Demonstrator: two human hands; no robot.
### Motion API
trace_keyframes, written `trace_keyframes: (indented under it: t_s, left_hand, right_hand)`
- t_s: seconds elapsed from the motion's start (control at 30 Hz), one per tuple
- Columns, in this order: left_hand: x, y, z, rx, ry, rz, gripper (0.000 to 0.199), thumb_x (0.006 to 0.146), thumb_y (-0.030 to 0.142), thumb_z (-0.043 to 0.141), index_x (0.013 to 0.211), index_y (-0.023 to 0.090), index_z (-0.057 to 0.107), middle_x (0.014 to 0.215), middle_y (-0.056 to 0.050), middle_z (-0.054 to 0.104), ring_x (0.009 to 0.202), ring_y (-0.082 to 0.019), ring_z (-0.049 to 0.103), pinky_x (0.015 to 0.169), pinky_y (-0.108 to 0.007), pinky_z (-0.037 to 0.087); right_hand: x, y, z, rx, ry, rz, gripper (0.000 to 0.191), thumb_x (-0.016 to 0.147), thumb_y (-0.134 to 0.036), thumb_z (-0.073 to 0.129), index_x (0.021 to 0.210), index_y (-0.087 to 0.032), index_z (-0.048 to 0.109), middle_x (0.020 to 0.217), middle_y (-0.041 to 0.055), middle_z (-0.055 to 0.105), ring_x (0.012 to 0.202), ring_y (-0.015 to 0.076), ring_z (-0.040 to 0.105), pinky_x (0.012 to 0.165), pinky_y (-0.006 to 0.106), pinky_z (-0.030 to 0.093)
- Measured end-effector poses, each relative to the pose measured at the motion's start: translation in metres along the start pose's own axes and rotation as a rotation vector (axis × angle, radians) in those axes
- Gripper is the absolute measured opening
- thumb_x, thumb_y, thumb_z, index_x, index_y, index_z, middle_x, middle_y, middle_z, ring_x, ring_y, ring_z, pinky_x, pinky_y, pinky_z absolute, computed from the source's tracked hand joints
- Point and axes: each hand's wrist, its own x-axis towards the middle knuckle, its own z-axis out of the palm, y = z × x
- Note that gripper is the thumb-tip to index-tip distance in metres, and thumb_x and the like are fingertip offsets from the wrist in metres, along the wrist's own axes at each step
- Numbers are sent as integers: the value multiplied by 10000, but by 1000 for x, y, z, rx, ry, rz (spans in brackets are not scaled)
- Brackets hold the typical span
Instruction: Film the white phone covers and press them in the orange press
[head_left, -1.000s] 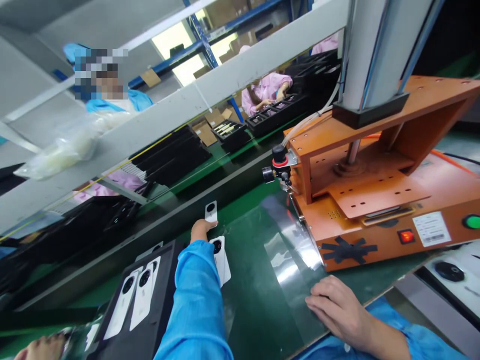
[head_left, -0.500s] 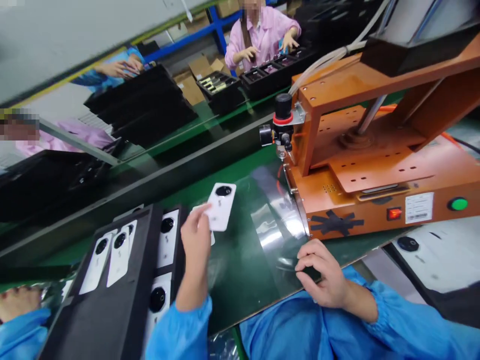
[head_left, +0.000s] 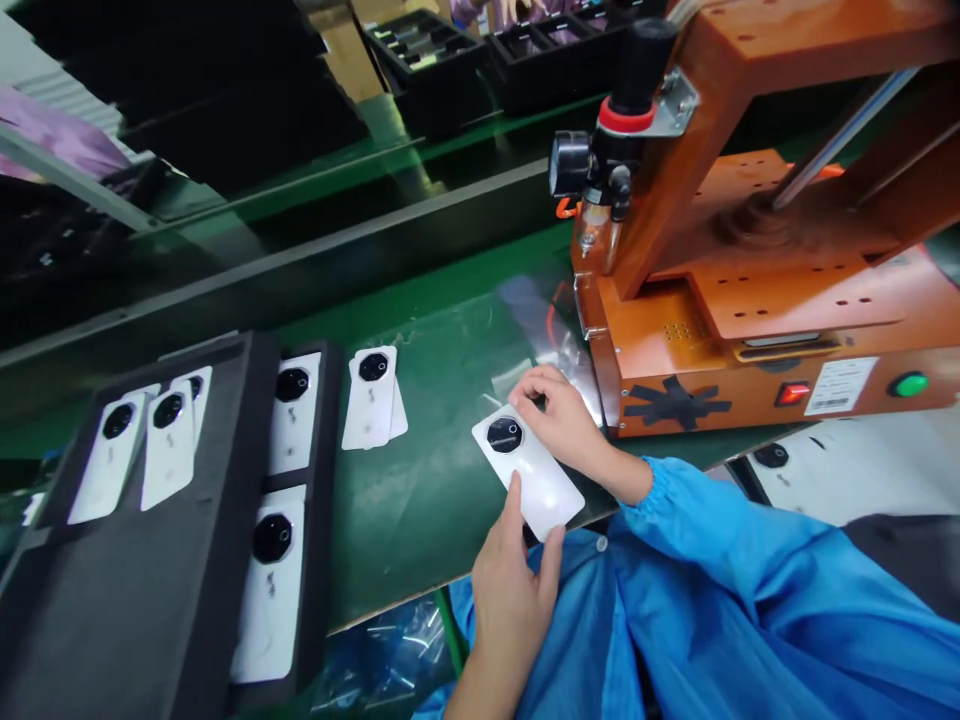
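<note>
Along the green-topped desk [head_left: 405, 510], I find a heavy orange metal press [head_left: 765, 300] at my right, apparently kept within easy reach. On the left, a dark grey foam tray [head_left: 120, 610] carries loose white panels [head_left: 169, 450], its soft material presumably protecting their shiny faces. My left hand [head_left: 534, 520] grips the lower end of a glossy white rectangular plate with a round black camera ring [head_left: 536, 485], seemingly for steadiness, while my right hand [head_left: 523, 393] pinches its upper corner. The plate is at the desk's near edge; I can't tell whether it's lifted clear.
</note>
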Motion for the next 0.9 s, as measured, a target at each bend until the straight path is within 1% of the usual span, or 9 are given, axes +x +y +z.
trace_keyframes:
  t_s: [0.07,0.13,0.2,0.27,0.37,0.47,0.57,0.7,0.9]
  left_hand:
    - [2,-2,-4,144,18,29,776,920,457,626,1582,180,330,738,-24,653,641,-209,649,589,-314,507]
    - [5,-5,-6,259,87,76,703,906,470,646,1516,187,442,789,-56,658,717,-236,655,637,-342,492]
    - [9,-7,-5,338,146,155,609,889,484,665,1421,208,553,973,-130,696,902,-295,660,765,-409,484]
    - [13,-9,-2,383,136,217,583,873,522,676,1375,237,596,1251,-177,668,1121,-364,608,887,-493,433]
    - [15,-12,4,392,94,220,599,875,547,667,1403,281,576,1477,-138,560,1271,-395,529,950,-545,365]
    - [14,-17,8,362,100,204,624,876,540,671,1442,312,543,1479,-117,565,1266,-379,541,970,-541,351]
    - [13,-20,9,351,99,193,625,873,556,671,1444,335,542,1468,-105,579,1264,-365,549,986,-534,350]
    - [14,-19,9,329,99,184,620,867,565,674,1437,358,548,1469,-96,581,1263,-357,556,982,-533,354]
    - [17,-15,6,359,128,208,583,871,561,676,1399,333,581,1412,-117,621,1216,-345,584,948,-513,371]
  right_hand:
    - [3,4,0,-37,15,-9,121,901,-236,599,808,-199,668,1009,42,619,1007,191,590,936,358,456]
    - [4,5,-3,-51,10,-16,125,904,-236,598,805,-202,666,998,40,620,1018,195,590,954,364,449]
    - [5,5,-7,-64,-26,-20,128,907,-229,603,800,-202,668,985,37,622,1016,194,591,956,363,441]
    - [6,3,-10,-99,-93,-21,121,905,-220,616,804,-199,679,986,36,626,1009,193,590,952,363,432]
    - [6,-1,-13,-178,-222,-11,116,900,-206,637,797,-194,690,1012,38,641,1019,197,584,939,372,406]
    - [5,-5,-11,-258,-324,-6,128,911,-204,641,796,-198,696,1037,31,657,1041,202,578,918,379,367]
    - [3,-7,-7,-339,-367,-17,139,920,-217,648,791,-200,697,1028,27,656,1041,204,568,897,376,347]
    - [1,-5,-2,-408,-365,-42,147,923,-225,644,786,-199,693,1009,28,650,1024,208,553,870,368,328]
    - [1,-1,1,-451,-280,-95,130,910,-215,635,791,-194,683,1010,38,656,1003,218,544,840,365,302]
